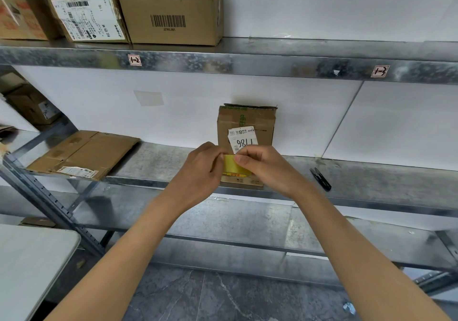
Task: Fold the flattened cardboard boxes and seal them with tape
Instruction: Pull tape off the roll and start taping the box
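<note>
Yellow tape roll (234, 166) gripped two-handed: left hand (198, 169) curled round it, right hand (267, 167) pinching top edge. Held before small upright box (246, 119) on shelf (161, 162). Light, rigid, sticky; hold by rim, probably peel free end.

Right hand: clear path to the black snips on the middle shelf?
Probably yes: the snips lie on the shelf beside the right hand, nothing between. But it pinches the tape roll.
</note>
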